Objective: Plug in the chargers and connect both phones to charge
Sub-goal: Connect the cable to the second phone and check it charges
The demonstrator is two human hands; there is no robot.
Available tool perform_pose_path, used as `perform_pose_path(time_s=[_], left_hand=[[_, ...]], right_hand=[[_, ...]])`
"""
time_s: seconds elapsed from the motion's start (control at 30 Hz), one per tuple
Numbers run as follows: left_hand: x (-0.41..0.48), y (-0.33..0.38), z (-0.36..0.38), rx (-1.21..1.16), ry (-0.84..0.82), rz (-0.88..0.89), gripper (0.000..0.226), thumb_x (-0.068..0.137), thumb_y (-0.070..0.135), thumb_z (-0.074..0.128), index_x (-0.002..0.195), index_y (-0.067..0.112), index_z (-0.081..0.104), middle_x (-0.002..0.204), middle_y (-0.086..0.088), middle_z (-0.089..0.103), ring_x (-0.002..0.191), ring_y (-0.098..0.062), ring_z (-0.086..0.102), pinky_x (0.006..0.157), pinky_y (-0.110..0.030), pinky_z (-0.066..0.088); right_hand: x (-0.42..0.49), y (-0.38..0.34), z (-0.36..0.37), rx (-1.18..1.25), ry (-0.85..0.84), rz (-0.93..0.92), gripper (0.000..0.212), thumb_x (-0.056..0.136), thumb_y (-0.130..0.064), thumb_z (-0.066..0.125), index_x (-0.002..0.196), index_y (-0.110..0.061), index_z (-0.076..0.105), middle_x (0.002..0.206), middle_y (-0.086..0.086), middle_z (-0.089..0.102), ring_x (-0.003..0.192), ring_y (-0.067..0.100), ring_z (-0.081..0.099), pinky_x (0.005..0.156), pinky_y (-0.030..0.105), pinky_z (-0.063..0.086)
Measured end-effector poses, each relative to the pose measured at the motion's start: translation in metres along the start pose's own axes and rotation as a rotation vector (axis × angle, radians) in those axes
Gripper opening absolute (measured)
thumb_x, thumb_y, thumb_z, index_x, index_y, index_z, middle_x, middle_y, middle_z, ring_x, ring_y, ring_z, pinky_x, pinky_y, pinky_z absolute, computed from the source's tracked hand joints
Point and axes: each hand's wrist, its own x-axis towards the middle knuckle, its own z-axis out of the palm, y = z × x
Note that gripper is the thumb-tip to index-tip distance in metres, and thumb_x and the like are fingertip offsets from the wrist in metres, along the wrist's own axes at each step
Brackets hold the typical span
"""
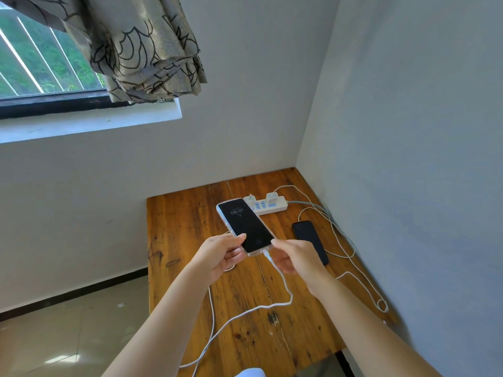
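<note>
My left hand (221, 253) holds a phone in a clear case (245, 224) above the wooden table (185, 240); its dark screen shows 08:01. My right hand (292, 258) pinches the plug end of a white cable (268, 257) at the phone's bottom port. That cable loops down over the table's front edge. A second, black phone (306, 234) lies flat on the table to the right, partly behind my right hand, with another white cable (351, 273) beside it. Two white chargers (272, 197) sit in a white power strip (269, 206) at the back.
The table stands in a corner, with white walls behind it and on its right. A window with a patterned curtain (141, 50) is up at the left. Tiled floor (68, 336) lies left of the table. A grey power cord (310, 204) runs from the strip toward the right wall.
</note>
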Motion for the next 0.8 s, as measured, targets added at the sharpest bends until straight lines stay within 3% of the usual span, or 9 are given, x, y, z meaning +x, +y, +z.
perform_pose_path(time_s=[0.07, 0.2, 0.3, 0.4, 0.8], left_hand=[[-0.002, -0.002, -0.002, 0.078, -0.054, 0.019, 0.031, 0.083, 0.011, 0.068, 0.112, 0.005, 0.061, 0.079, -0.009, 0.072, 0.059, -0.016, 0.063, 0.057, -0.021, 0.055], [-0.005, -0.007, -0.001, 0.159, -0.115, 0.073, 0.024, 0.089, 0.014, 0.060, 0.113, 0.010, 0.063, 0.107, -0.014, 0.069, 0.086, -0.023, 0.070, 0.060, -0.024, 0.055], [-0.006, -0.009, 0.000, 0.141, -0.159, 0.069, 0.022, 0.093, 0.012, 0.054, 0.112, 0.015, 0.062, 0.111, -0.011, 0.069, 0.100, -0.027, 0.069, 0.070, -0.029, 0.057], [-0.006, -0.011, -0.003, 0.141, -0.182, 0.050, 0.023, 0.094, 0.009, 0.051, 0.113, 0.016, 0.062, 0.114, -0.012, 0.068, 0.103, -0.028, 0.068, 0.081, -0.034, 0.056], [-0.005, -0.016, -0.003, 0.152, -0.185, 0.041, 0.026, 0.095, 0.010, 0.049, 0.118, 0.018, 0.058, 0.119, -0.013, 0.065, 0.105, -0.028, 0.066, 0.085, -0.036, 0.055]], right_hand=[[0.002, 0.002, -0.005, 0.140, -0.003, 0.038, 0.026, 0.093, -0.032, 0.054, 0.100, -0.010, 0.067, 0.097, 0.012, 0.071, 0.091, 0.026, 0.068, 0.082, 0.038, 0.055], [0.004, 0.006, -0.009, 0.202, -0.048, 0.032, 0.022, 0.097, -0.017, 0.048, 0.112, -0.016, 0.063, 0.106, 0.007, 0.067, 0.097, 0.024, 0.065, 0.080, 0.035, 0.055], [0.004, 0.013, -0.010, 0.186, -0.050, 0.036, 0.028, 0.094, -0.013, 0.053, 0.121, -0.019, 0.059, 0.112, 0.002, 0.064, 0.099, 0.021, 0.063, 0.076, 0.029, 0.053], [0.004, 0.018, -0.011, 0.193, -0.058, 0.047, 0.030, 0.092, -0.010, 0.056, 0.121, -0.020, 0.059, 0.111, -0.001, 0.063, 0.098, 0.021, 0.064, 0.074, 0.028, 0.053], [0.004, 0.024, -0.014, 0.182, -0.065, 0.048, 0.027, 0.090, -0.008, 0.059, 0.110, -0.026, 0.062, 0.109, -0.001, 0.065, 0.097, 0.022, 0.065, 0.074, 0.028, 0.054]])
